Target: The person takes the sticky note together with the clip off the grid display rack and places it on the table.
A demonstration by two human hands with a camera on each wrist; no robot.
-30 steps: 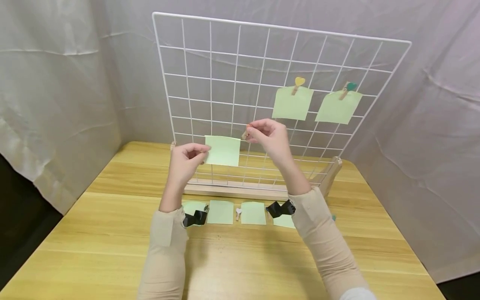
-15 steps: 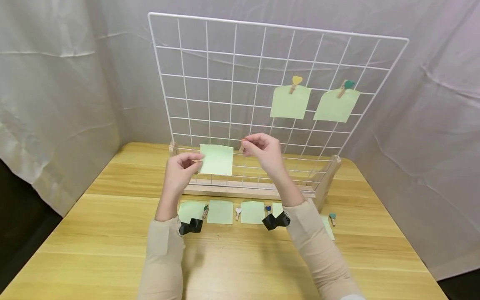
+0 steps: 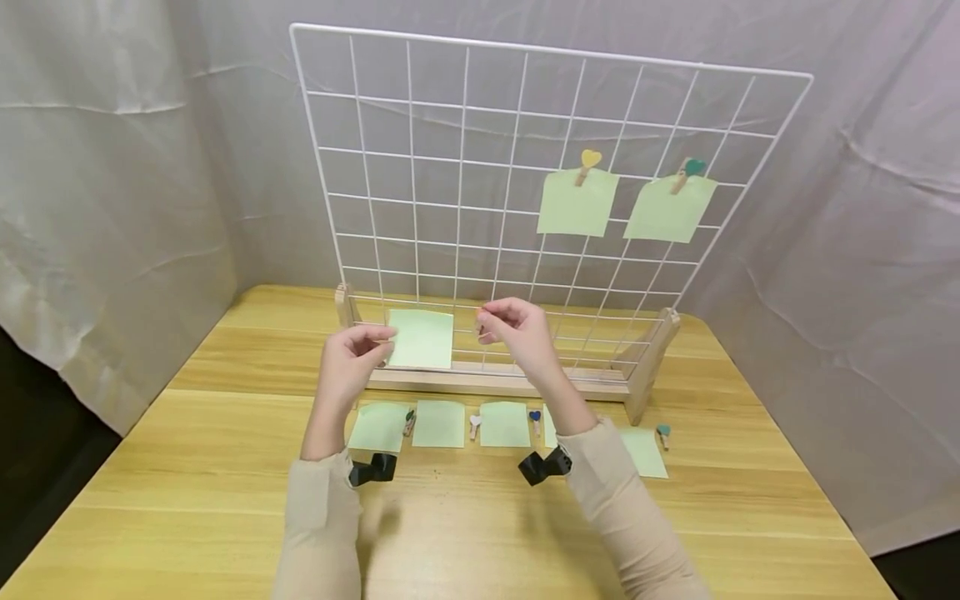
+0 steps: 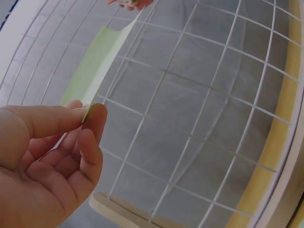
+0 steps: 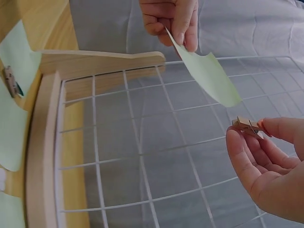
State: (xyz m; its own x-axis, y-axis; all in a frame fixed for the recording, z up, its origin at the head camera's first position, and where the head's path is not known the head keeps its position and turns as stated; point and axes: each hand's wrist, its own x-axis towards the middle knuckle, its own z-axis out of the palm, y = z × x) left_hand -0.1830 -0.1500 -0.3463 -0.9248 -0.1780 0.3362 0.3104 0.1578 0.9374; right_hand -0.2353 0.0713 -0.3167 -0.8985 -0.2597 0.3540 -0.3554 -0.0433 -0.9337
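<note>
My left hand (image 3: 348, 367) pinches a pale green sticky note (image 3: 422, 339) by its left edge, between thumb and fingers. The note stands in front of the lower left of a white wire grid (image 3: 551, 51); in the left wrist view it looks curved. To its right, my right hand (image 3: 525, 337) holds a small wooden clothespin (image 5: 246, 125), pinched at an orange-red end mostly covered by the fingers. The clothespin's tip points toward the note's free edge, with a gap between them. Higher on the grid, two notes (image 3: 577, 204) hang from clothespins with yellow and teal hearts.
Below the grid's wooden base (image 3: 487, 383), several green notes (image 3: 438, 425) lie in a row on the wooden table (image 3: 465, 533). Heart clothespins lie among them, including a white one (image 3: 475, 427), a blue one (image 3: 535, 421) and a teal one (image 3: 663, 435).
Both hands have come down and a little to the left, bringing the sticky note and clothespin in front of the grid's lower part. The grips have stayed the same.
</note>
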